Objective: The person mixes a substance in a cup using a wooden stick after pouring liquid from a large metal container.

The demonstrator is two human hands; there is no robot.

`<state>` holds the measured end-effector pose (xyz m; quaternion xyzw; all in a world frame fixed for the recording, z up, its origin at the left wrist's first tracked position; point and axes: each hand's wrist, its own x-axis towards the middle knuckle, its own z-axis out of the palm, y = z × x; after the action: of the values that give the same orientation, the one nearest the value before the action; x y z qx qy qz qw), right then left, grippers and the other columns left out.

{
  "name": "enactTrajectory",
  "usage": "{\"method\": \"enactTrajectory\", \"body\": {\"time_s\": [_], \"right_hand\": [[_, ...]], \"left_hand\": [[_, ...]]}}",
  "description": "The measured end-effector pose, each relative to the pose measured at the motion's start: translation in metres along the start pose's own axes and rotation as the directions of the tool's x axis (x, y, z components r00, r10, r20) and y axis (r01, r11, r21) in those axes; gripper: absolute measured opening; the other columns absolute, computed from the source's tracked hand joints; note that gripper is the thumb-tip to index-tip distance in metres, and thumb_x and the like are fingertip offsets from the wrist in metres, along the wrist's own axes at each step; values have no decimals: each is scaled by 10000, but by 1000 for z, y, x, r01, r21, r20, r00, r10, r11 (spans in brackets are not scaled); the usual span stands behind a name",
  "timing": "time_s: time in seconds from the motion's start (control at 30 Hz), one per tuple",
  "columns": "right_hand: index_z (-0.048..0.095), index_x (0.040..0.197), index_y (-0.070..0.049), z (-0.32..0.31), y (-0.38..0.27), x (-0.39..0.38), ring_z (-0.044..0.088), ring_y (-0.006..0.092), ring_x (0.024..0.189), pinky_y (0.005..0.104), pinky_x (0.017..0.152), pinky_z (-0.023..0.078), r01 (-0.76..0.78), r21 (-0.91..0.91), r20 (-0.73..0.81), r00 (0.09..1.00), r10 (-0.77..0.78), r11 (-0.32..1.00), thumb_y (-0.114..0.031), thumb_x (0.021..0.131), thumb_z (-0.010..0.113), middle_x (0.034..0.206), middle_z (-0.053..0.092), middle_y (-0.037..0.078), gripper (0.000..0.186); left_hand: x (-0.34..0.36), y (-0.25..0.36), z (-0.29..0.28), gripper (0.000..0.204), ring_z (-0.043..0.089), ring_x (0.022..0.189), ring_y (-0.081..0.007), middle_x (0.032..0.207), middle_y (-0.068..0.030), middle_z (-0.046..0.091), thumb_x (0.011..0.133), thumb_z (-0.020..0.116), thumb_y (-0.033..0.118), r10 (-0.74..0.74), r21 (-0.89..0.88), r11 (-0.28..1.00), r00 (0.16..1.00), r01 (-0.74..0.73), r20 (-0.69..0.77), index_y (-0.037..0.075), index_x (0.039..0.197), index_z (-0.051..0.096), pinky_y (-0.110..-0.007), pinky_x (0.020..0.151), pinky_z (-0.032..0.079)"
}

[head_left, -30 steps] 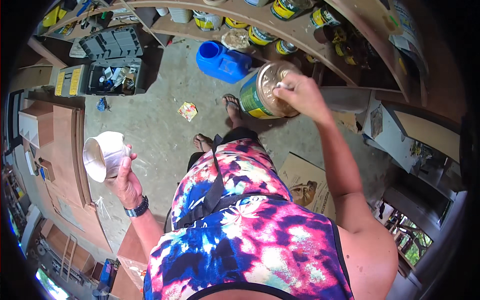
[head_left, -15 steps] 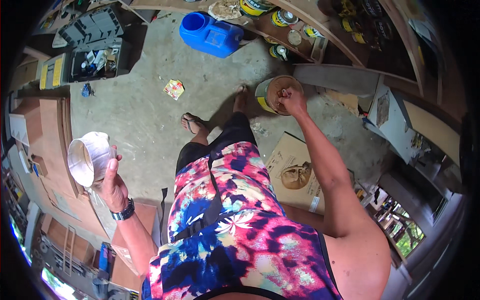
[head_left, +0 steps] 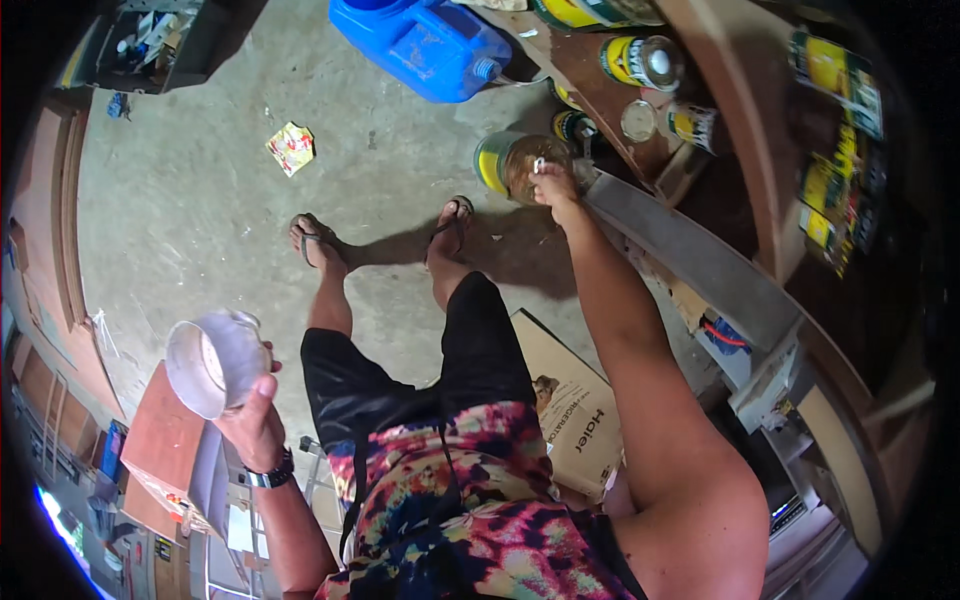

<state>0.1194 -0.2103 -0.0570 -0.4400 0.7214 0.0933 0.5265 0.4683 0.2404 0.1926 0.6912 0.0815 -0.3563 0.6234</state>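
My left hand (head_left: 254,425), with a dark watch at its wrist, is closed around a thin white plastic cup (head_left: 215,362). The cup's mouth faces left, with a pale residue inside. At the end of my outstretched right arm, my right hand (head_left: 556,186) is closed at the right edge of a round bucket (head_left: 490,163). A small white piece, seemingly part of the bucket's handle, shows at the fingers. The bucket has a yellow band and a brownish top, and is blurred; whether its base touches the floor I cannot tell.
A blue jug (head_left: 430,50) lies on the concrete floor beside a low shelf with cans (head_left: 640,62). A flattened cardboard box (head_left: 575,410) lies by my right leg. A crumpled wrapper (head_left: 291,149) is ahead of my feet, and a reddish wooden cabinet (head_left: 165,425) stands at left.
The view and my feet have shifted. The bucket has moved left and away along the floor area with my right hand at it. The cup stays in my left hand.
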Motion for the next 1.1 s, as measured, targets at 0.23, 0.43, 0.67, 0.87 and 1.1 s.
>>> {"method": "enactTrajectory", "body": {"time_s": [0.23,0.43,0.67,0.87,1.1], "right_hand": [[580,1153,-126,1,-41,111,627,191,882,365,773,566,29,73,-221,975,-12,997,-80,873,775,1032,647,38,344],[570,1271,-146,2,-57,143,646,206,1010,426,886,529,241,263,-221,958,-185,934,3,860,740,1116,658,74,469],[504,1403,23,21,17,114,537,278,1341,381,1099,420,385,-412,-188,851,-490,826,4,814,726,1450,574,150,629],[624,1309,-28,94,62,-74,643,358,1200,437,1018,505,285,-470,124,958,-257,836,-135,846,745,1228,690,218,491],[661,1263,-10,84,142,-160,705,297,1085,411,943,548,395,-479,191,919,-346,784,-235,822,751,1154,729,183,503]], "left_hand": [[0,-73,26,862,691,1011,-266,1126,-170,700,734,927,333,-179,133,973,981,187,-72,-44,1388,510,-404,862,568],[9,-82,31,853,687,1013,-266,1148,-175,696,741,917,319,-197,148,967,978,206,-71,-45,1393,505,-404,884,561],[19,-60,45,874,691,1003,-271,1163,-191,691,736,912,309,-122,121,985,993,121,2,-46,1412,486,-401,891,564],[8,-13,50,878,685,1032,-259,1167,-168,679,725,902,162,49,166,984,997,-59,67,-40,1448,445,-403,935,559],[-11,59,57,822,661,1099,-224,1244,-118,653,726,893,55,261,120,951,949,-284,179,-20,1433,479,-376,962,551]]}}
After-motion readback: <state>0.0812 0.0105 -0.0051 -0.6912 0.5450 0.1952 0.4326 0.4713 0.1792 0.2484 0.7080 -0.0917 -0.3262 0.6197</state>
